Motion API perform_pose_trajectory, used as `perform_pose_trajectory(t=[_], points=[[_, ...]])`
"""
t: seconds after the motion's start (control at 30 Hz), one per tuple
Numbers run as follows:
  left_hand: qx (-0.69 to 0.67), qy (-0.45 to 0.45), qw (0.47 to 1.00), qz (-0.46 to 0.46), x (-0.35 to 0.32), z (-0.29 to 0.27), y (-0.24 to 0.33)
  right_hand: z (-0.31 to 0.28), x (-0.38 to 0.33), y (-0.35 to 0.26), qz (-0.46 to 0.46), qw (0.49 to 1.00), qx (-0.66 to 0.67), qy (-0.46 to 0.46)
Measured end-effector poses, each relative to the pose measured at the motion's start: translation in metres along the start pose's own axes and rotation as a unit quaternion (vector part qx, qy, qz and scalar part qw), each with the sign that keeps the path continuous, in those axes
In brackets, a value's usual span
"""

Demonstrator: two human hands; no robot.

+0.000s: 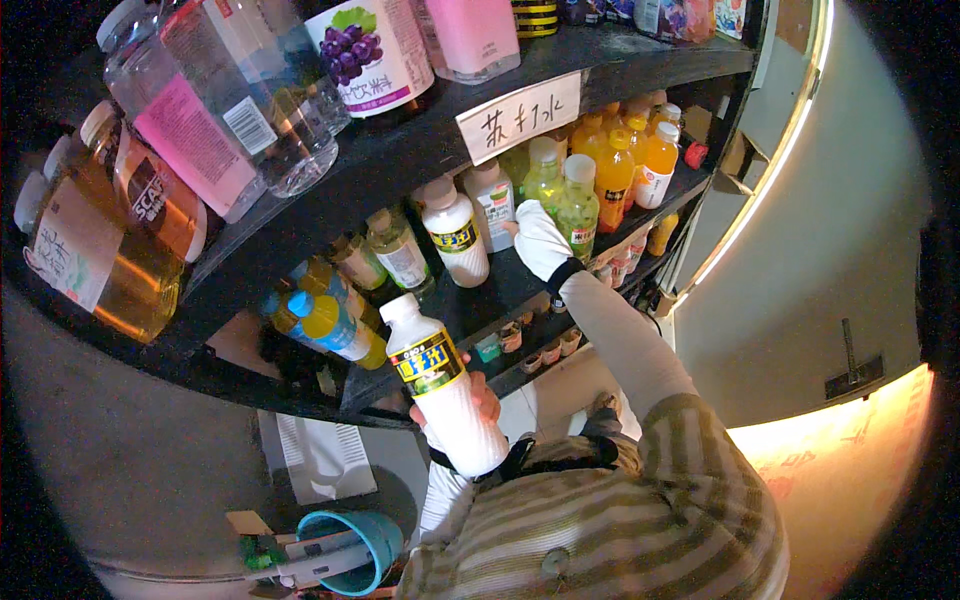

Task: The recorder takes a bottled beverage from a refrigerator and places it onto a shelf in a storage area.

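Observation:
My left hand (485, 398) is wrapped round a white drink bottle (470, 425) with a black, yellow and blue label. The bottle is held in front of my chest, its white cap tilted up toward the shelf. My right hand (540, 245), in a white covering, reaches onto the middle shelf. Its thumb lies against a pale grey bottle (492, 208), and its other fingers are mostly hidden. To the left of that one stands a matching white bottle (456, 235). Green drink bottles (577, 205) stand close on the right of my right hand.
Above, the dark upper shelf (400, 135) holds large bottles and carries a white handwritten sign (522, 115). Orange drink bottles (612, 170) stand farther right. Small cups (540, 355) sit on a lower shelf. A blue bin (385, 550) stands at the lower left.

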State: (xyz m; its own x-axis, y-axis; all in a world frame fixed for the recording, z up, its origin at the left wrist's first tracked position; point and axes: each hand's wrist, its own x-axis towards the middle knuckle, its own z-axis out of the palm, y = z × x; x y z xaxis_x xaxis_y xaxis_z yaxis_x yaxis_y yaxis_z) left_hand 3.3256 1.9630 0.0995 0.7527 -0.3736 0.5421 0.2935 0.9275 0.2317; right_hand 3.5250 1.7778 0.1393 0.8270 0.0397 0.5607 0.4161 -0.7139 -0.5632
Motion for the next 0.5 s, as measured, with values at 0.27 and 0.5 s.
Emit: perform_pose_trajectory(t=[0.27, 0.5], points=[[0.016, 0.147, 0.989, 0.000, 0.003, 0.027, 0.008, -0.047, -0.082, -0.071, 0.050, 0.917, 0.370, -0.138], [0.341, 0.299, 0.891, -0.004, 0.025, 0.053, 0.015, -0.050, -0.116, -0.110, 0.175, 0.755, 0.544, -0.323]])
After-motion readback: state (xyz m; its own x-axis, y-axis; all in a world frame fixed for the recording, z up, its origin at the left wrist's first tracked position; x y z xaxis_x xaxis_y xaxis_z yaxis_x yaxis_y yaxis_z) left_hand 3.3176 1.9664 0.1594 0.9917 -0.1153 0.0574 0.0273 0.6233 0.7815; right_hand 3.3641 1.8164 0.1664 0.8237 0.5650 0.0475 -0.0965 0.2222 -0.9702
